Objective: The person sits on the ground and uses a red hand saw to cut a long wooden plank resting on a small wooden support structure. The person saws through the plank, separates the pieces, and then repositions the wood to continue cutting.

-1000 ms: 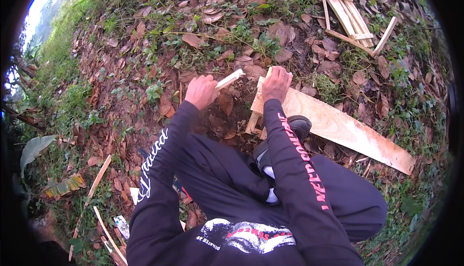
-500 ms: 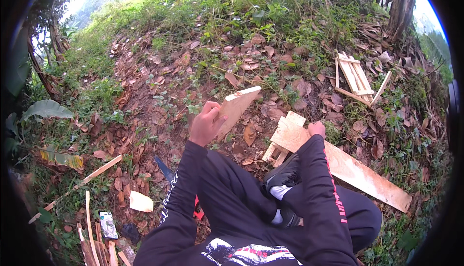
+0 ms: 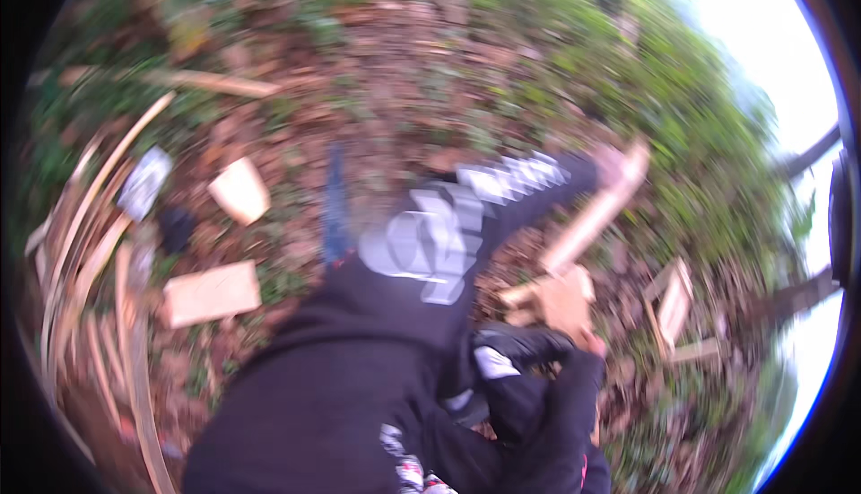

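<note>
My left hand [image 3: 612, 169] is stretched far out and grips a short wooden board [image 3: 587, 229]; both are smeared by motion. The board's lower end comes close to a wide wooden plank [image 3: 563, 304]. My right hand [image 3: 590, 343] is closed at the plank's edge, with most of the plank hidden behind my sleeve and legs. Smaller pieces of wood [image 3: 517, 295] show beside the plank, near my black shoe [image 3: 529, 346].
A blue saw blade [image 3: 334, 211] lies by my left sleeve. Farther left are two pale wood offcuts [image 3: 240, 191], a small packet [image 3: 145, 182] and a pile of wooden strips [image 3: 94, 252]. A slatted wooden frame [image 3: 674, 310] lies at the right among leaves.
The view has swung sharply to the left and blurred, bringing the wood pile and a second offcut into sight. My left arm now reaches outward with the board; my right hand stays at the plank.
</note>
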Tool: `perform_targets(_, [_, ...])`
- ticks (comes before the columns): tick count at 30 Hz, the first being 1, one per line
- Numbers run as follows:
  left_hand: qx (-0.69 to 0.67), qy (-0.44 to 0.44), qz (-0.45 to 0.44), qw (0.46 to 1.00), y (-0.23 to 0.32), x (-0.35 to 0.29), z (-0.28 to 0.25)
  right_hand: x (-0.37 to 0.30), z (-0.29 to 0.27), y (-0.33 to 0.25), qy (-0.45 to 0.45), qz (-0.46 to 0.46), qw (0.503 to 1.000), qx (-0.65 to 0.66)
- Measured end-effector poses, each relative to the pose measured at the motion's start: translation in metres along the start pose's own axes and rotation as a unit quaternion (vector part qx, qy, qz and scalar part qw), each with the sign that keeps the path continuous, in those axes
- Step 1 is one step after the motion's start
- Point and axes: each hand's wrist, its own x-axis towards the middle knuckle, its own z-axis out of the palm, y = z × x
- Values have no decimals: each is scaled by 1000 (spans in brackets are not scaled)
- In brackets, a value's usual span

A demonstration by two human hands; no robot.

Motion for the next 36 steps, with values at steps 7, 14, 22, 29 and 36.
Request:
perform_targets(7, [-170,32,-148,974,94,-48,22,89,-51,4,243,60,906,-342])
perform_targets(14, [-439,137,-234,857,30,-121,33,90,-79,-54,307,35,878,-366])
perform_targets(22, [-575,155,-295,747,41,-129,41,120,-26,1,345,53,831,-433])
perform_targets(29, [-519,182,-447,705,44,-123,118,144,-30,-39,188,-118,945,-240])
perform_targets(36, [-484,193,-516,680,15,-142,197,94,48,-118,-12,-232,946,-227])
